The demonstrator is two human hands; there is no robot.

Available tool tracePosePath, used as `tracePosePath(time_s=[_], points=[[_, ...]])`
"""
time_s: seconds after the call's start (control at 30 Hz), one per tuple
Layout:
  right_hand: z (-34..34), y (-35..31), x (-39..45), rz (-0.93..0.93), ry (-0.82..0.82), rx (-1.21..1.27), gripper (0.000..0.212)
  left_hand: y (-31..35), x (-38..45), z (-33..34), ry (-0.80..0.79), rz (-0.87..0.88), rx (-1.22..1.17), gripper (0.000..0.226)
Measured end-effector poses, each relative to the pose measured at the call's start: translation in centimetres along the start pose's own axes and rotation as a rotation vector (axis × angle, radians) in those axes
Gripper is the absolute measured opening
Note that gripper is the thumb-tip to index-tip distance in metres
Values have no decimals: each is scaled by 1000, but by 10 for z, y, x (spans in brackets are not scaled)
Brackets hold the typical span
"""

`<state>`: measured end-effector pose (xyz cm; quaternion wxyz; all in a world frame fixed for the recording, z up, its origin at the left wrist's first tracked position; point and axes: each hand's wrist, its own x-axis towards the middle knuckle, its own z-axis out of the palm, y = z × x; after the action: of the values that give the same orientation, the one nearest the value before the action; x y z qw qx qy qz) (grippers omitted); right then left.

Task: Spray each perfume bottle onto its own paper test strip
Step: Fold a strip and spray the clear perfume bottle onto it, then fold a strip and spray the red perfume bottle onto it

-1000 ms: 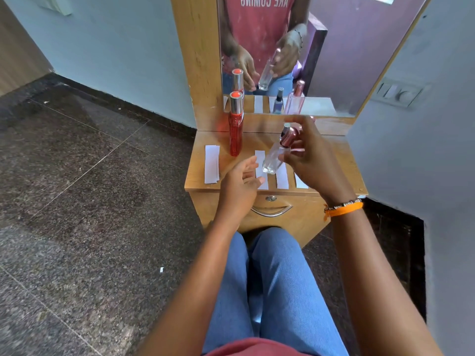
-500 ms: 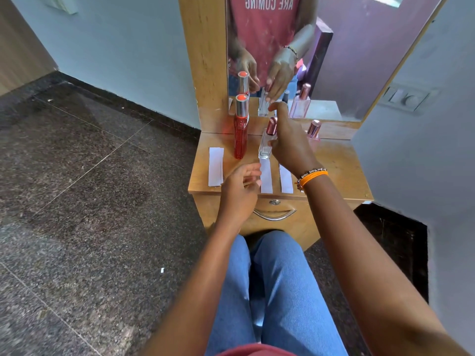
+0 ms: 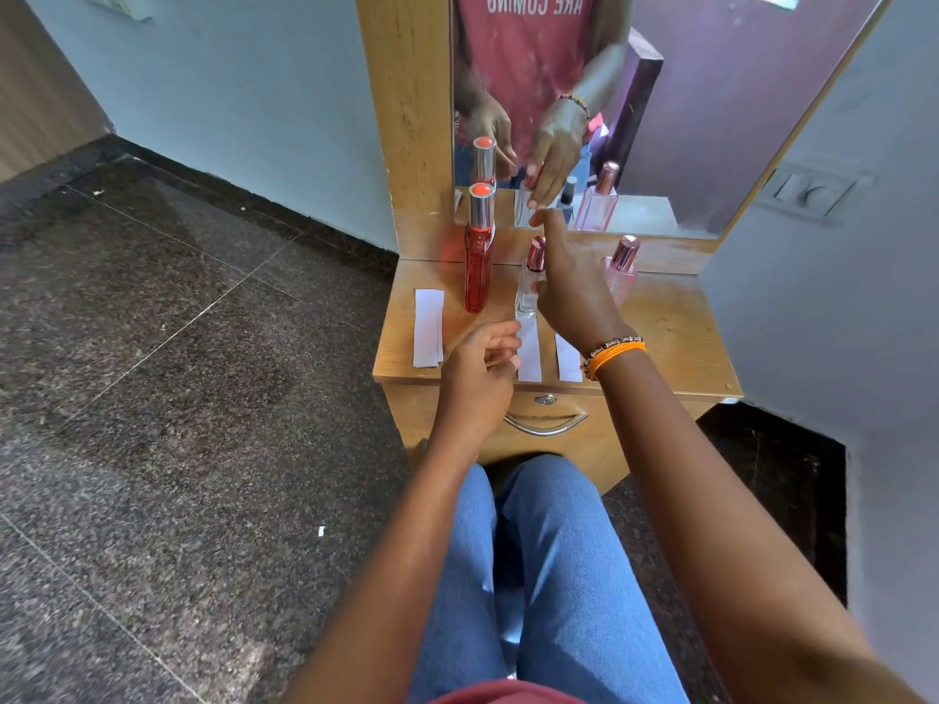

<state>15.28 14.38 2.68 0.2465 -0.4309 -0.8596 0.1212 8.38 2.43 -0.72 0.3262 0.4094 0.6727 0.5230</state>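
Head view: the right hand (image 3: 569, 292) is beside the clear bottle (image 3: 528, 292), which stands upright on the wooden surface (image 3: 670, 337) at the far end of the middle paper strip (image 3: 528, 354). The fingers are extended and look released from the glass, though whether the palm touches it I cannot tell. The left hand (image 3: 482, 370) hovers loosely curled and empty near that strip. The red bottle (image 3: 477, 261) stands behind the left strip (image 3: 428, 327), and the pink bottle (image 3: 622, 269) beyond the right strip (image 3: 568, 358). To do this step well, draw the fingers straight away so the narrow bottle stays standing.
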Motion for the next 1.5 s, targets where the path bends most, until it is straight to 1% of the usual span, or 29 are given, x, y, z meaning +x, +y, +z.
tracePosePath(time_s=[0.3, 0.43, 0.5, 0.57, 0.63, 0.7, 0.73, 0.83, 0.9, 1.0, 1.07, 1.1, 1.2, 1.3, 1.4, 1.5], points=[[-10, -10, -8, -13, 3, -60, 73, 3, -2, 1, -10, -20, 2, 35], [-19, -18, -15, -11, 64, -123, 79, 3, -2, 1, -17, -21, 9, 36], [-26, -23, -19, -15, 127, -117, 76, 2, -2, 0, -10, -13, 15, 36], [-30, -28, -24, -59, 203, -76, 71, 2, -2, -3, 13, -9, 26, 35], [-27, -32, -30, -94, 218, -38, 59, 2, 0, -8, 56, -9, 45, 33], [-14, -34, -34, -106, 156, 15, 42, -1, 3, -15, 129, 5, 87, 32], [-5, -35, -35, -107, 99, 48, 36, -3, 4, -19, 172, 7, 118, 32], [27, -37, -40, -110, -96, 82, 30, -12, 7, -33, 312, -9, 251, 34], [44, -41, -44, -100, -167, 123, 27, -18, 9, -43, 365, -52, 396, 33], [62, -50, -43, -31, -137, 159, 18, -24, 8, -51, 312, -132, 607, 35], [69, -57, -38, 44, -96, 202, 14, -27, 6, -51, 268, -127, 689, 38], [70, -61, -36, 85, -77, 234, 15, -28, 5, -50, 254, -114, 702, 41], [71, -68, -31, 241, -40, 313, 25, -27, 6, -51, 234, -107, 690, 46], [74, -68, -27, 370, -34, 404, 24, -27, 7, -53, 225, -112, 648, 44], [74, -66, -24, 455, -49, 502, 26, -30, 7, -54, 220, -109, 611, 43], [73, -65, -23, 507, -32, 531, 25, -32, 7, -54, 226, -110, 588, 43]])
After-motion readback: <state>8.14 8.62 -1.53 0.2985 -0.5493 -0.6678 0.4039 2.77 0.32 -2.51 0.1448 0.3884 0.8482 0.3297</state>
